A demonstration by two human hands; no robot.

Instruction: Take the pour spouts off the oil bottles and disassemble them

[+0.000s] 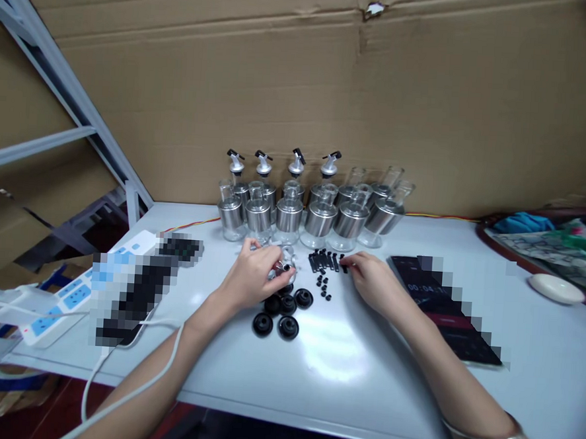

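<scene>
My left hand (254, 270) is closed around a small silver pourer spout (285, 267) just above the white table (343, 375). My right hand (371, 277) pinches at a row of small black plastic pieces (324, 261) lying in front of the bottles. Several black round rubber stoppers (283, 313) lie below my left hand. A few tiny black bits (324, 289) are scattered between my hands. Behind them stand several glass bottles with steel sleeves (303, 217); the ones at the left carry silver pourer tops (296, 161).
A white power strip (78, 286) with cables lies at the left, beside a blurred dark object. A dark tablet-like device (446, 308) lies right of my right hand. A white oval object (557, 288) and coloured cloth (545, 238) sit far right. Cardboard wall behind.
</scene>
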